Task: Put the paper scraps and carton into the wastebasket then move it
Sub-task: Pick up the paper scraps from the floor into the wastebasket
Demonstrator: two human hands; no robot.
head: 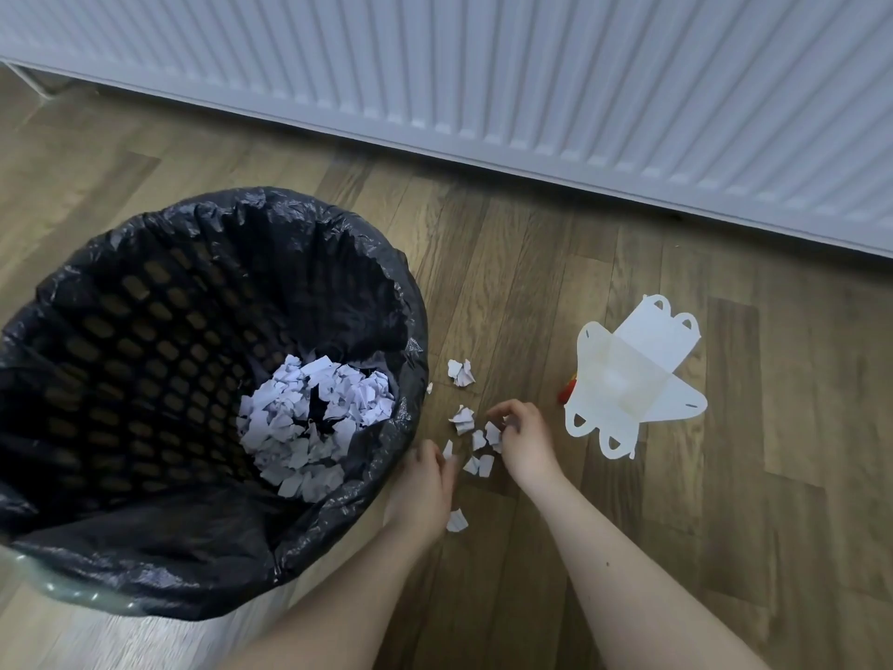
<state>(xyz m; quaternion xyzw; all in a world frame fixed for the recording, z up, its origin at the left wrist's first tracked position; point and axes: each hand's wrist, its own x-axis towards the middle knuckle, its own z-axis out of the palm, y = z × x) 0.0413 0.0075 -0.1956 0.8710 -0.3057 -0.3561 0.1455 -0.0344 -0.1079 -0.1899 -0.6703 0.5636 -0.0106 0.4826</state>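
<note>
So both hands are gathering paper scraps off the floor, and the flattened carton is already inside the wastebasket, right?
Not quite. The head view shows the flattened carton lying on the floor, to the right of the wastebasket, not inside it. The rest holds: the left hand and right hand are gathering paper scraps off the floor.

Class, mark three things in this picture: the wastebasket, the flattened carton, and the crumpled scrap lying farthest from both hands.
wastebasket (232, 210): head view, far rim under the black liner.
flattened carton (628, 374): head view, middle panel.
crumpled scrap (461, 372): head view, its centre.
</note>
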